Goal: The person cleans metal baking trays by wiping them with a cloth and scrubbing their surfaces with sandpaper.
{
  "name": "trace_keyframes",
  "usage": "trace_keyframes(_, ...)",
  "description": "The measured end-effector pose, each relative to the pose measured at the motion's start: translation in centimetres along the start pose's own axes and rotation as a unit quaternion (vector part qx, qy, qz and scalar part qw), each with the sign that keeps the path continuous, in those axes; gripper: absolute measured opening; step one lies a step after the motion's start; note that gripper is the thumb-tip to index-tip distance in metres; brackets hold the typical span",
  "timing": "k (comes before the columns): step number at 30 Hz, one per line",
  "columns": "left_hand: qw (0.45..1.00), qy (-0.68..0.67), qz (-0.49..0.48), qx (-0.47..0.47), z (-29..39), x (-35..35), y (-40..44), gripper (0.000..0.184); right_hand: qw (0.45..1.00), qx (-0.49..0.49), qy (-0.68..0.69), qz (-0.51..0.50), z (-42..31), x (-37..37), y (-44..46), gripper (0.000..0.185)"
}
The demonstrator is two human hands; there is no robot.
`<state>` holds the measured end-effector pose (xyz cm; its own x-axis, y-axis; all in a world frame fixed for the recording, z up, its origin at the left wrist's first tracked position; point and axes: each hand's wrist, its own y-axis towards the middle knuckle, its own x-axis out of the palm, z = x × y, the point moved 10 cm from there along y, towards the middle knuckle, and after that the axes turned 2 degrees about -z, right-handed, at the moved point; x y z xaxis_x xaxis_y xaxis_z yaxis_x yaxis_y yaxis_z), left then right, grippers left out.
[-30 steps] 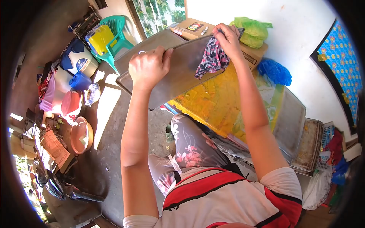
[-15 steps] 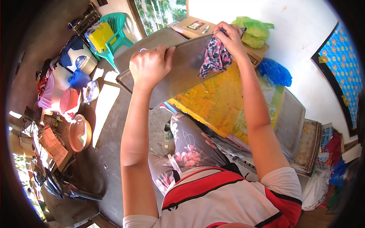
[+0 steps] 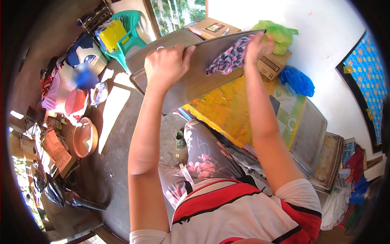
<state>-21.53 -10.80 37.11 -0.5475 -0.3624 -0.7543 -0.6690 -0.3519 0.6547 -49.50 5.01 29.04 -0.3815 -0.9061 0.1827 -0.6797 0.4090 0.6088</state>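
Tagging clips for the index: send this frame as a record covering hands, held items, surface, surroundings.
left hand: fingers curled over the upper edge of the tray
right hand: at the tray's far corner, with the cloth; exact grip blurred
tray: tilted, face toward camera
cloth: patterned, against the tray's face
surface: yellow, beyond the tray's lower edge
nearby: green bag, blue bag, chair

The tray (image 3: 198, 63) looks dull metal, the rag (image 3: 229, 57) cloth.

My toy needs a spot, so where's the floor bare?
Bare floor lies between the orange basin and the person's left arm. It's crowded by the red tub, and behind the held tray, with a cardboard box and green bag.
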Motion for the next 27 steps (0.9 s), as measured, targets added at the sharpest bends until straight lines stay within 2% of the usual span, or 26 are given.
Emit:
trace_keyframes(2, 1.000, -0.015, -0.014, -0.010, -0.5, 0.5, 0.2, 0.043, 0.991, 0.109, 0.078, 0.021, 2.3, 0.5, -1.7, 0.045)
trace_keyframes(5, 1.000, -0.004, -0.026, -0.016, -0.6, 0.8, 0.5, 0.042, 0.943, 0.268, 0.188, 0.063, 4.2, 0.8, -5.1, 0.045)
trace_keyframes(8, 0.999, 0.012, -0.025, -0.018, -0.7, 1.0, 0.8, 0.042, 0.967, 0.212, 0.126, -0.056, 1.7, 2.2, -6.2, 0.040)
trace_keyframes(9, 0.999, 0.015, -0.024, -0.019, -0.7, 1.0, 0.9, 0.041, 0.984, 0.128, 0.110, -0.055, -0.4, 2.2, -6.1, 0.033)
trace_keyframes(12, 0.999, 0.024, -0.020, -0.034, -1.1, 1.1, 1.1, 0.040, 0.984, -0.029, 0.112, -0.132, -8.9, 0.9, -8.5, 0.025)
trace_keyframes(14, 0.999, 0.028, -0.012, -0.039, -1.5, 1.3, 1.2, 0.039, 0.945, -0.206, 0.174, -0.186, -12.5, 0.9, -11.8, 0.020)
trace_keyframes(17, 0.999, 0.030, 0.003, -0.043, -2.1, 1.3, 1.3, 0.038, 0.895, -0.284, 0.119, -0.322, -13.5, 1.0, -16.7, 0.034)
trace_keyframes(20, 0.999, 0.029, 0.012, -0.035, -1.9, 1.2, 1.4, 0.037, 0.892, -0.323, 0.128, -0.290, -12.0, 1.2, -15.5, 0.048)
trace_keyframes(22, 0.999, 0.027, 0.017, -0.029, -1.5, 1.1, 1.3, 0.037, 0.921, -0.229, 0.192, -0.251, -10.1, 1.6, -13.0, 0.069)
trace_keyframes(24, 0.999, 0.030, 0.027, -0.024, -1.2, 0.8, 1.3, 0.036, 0.949, -0.188, 0.165, -0.191, -9.5, 1.3, -11.7, 0.059)
trace_keyframes(27, 0.999, 0.039, 0.020, -0.023, -1.2, 0.9, 1.2, 0.035, 0.950, -0.102, 0.185, -0.229, -9.0, 2.1, -12.0, 0.045)
